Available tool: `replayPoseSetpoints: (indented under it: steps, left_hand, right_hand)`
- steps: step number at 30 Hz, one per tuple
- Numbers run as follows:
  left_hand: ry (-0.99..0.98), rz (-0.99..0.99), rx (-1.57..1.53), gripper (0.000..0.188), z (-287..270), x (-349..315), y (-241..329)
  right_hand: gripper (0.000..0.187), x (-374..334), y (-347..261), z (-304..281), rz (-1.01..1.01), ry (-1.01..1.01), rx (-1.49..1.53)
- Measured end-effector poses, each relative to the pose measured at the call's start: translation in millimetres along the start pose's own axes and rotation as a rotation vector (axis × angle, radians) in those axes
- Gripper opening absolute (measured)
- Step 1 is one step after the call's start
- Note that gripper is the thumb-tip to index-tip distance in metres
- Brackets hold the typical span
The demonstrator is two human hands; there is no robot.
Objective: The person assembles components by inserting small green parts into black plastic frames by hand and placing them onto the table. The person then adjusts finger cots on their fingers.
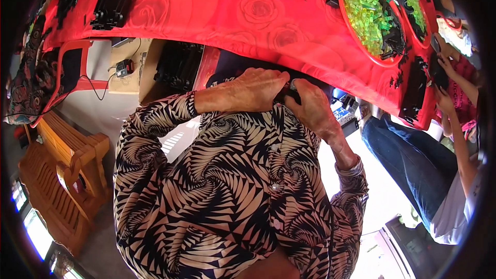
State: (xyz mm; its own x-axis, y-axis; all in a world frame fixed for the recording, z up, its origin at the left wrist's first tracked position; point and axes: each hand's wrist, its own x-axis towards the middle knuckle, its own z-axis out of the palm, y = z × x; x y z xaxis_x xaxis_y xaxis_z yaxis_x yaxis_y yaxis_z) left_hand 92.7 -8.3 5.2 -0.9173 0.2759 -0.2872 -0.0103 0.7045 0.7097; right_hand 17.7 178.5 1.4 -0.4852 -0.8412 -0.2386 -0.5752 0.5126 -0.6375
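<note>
At the red rose-patterned cloth's near edge, the left hand and right hand are held close, fingers curled; whether anything is clamped cannot be told; steadiness is advised.

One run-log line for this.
left hand, right hand: close together | location: red tablecloth near edge | any held item: unclear | tabletop: green pieces, black parts

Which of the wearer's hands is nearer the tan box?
Left. The left hand is to the right of the tan box; the right hand is farther right.
</note>
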Motion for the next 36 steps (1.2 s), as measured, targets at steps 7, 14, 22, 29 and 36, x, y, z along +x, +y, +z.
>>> replayPoseSetpoints:
  steps: [7,14,22,29,36]
  left_hand:
    - [-0.095,0.078,-0.034,0.026,-7,10,-11]
    - [-0.071,0.302,-0.263,0.032,-31,-7,-17]
    - [-0.047,-0.122,-0.77,0.046,-35,-44,-18]
    - [0.543,-0.216,-1.297,0.037,-12,-64,-32]
    - [0.824,-0.183,-1.49,0.033,-4,-55,-31]
  right_hand:
    - [0.026,6,5,-11,-0.054,-0.049,0.061]
    - [0.025,17,-15,-50,-0.29,-0.058,-0.215]
    - [0.035,54,-29,-78,-0.613,0.276,-0.041]
    - [0.014,129,15,-68,-0.026,0.693,0.334]
    - [0.029,173,-2,-47,0.093,0.709,-0.219]
